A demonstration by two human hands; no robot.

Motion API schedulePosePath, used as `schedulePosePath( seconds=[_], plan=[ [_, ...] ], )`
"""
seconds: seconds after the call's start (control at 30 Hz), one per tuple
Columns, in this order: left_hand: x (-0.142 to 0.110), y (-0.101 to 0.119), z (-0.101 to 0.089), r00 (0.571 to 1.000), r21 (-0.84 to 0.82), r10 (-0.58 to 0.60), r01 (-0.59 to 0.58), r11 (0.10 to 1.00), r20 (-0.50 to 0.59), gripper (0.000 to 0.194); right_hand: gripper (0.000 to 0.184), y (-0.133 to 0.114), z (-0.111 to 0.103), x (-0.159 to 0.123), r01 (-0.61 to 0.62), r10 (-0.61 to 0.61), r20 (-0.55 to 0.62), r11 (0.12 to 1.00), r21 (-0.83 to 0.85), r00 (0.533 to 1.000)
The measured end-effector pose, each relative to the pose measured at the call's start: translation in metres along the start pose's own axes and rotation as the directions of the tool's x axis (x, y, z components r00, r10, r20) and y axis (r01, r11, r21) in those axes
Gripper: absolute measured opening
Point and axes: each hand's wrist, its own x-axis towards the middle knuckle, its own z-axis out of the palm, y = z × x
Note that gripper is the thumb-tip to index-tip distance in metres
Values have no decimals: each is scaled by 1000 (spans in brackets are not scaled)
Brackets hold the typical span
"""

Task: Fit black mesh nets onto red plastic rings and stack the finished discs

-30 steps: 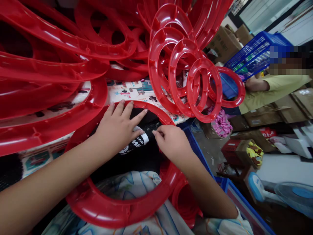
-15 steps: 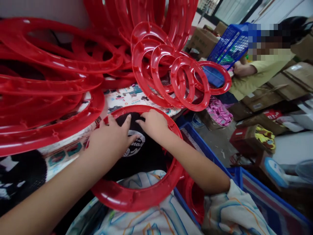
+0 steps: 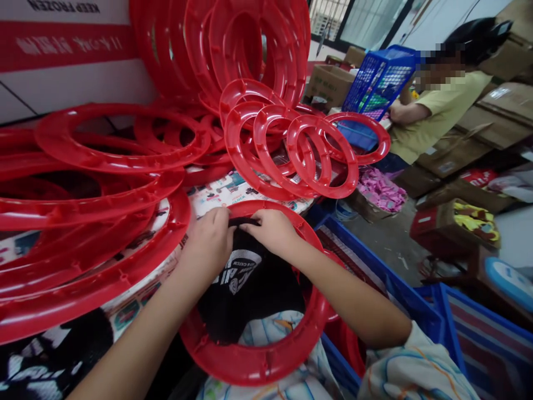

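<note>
A red plastic ring lies tilted in front of me, its near side over my lap. Black cloth with a white printed logo fills much of its opening. At the ring's far side my left hand is closed, pinching the cloth's upper edge. Just right of it, my right hand pinches the same edge, thumb and fingers together. Part of the ring's left side is hidden behind my left hand and forearm. More black cloth with white print lies at the lower left.
Red rings are heaped on the left, and others lean in a row ahead. Blue crates stand at my right. Farther off, a person in a yellow shirt works by a blue basket, near cardboard boxes.
My spread left-hand fingers have closed on the cloth's edge, and the printed cloth has bunched and shifted. The view has tilted up, so the scene sits lower in the picture.
</note>
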Motion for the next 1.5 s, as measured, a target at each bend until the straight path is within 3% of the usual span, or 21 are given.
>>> schedulePosePath(
  seconds=[0.2, 0.4, 0.67, 1.2, 1.5],
  plan=[
    [-10, 2, 12, 999, -128, 34, -33, 991, 4, 36, 18, 3, -11, 5, 85, -84, -10, 996, 30, 996],
    [-11, 1, 15, 1000, -240, 11, -6, 971, 20, 34, 18, -4, -18, 9, 106, -105, 15, 991, -78, 994],
    [-11, 5, 15, 1000, -240, -4, 6, 971, 10, 39, 18, -2, -18, 19, 66, -66, 9, 995, -79, 998],
    [-11, 6, 16, 1000, -185, 6, -2, 983, 19, 44, 22, -10, -21, 24, 66, -51, 58, 951, -301, 997],
    [-11, 5, 15, 1000, -166, 19, -17, 986, 7, 43, 13, 10, -33, 8, 59, -55, 83, 997, -55, 995]
  ],
)
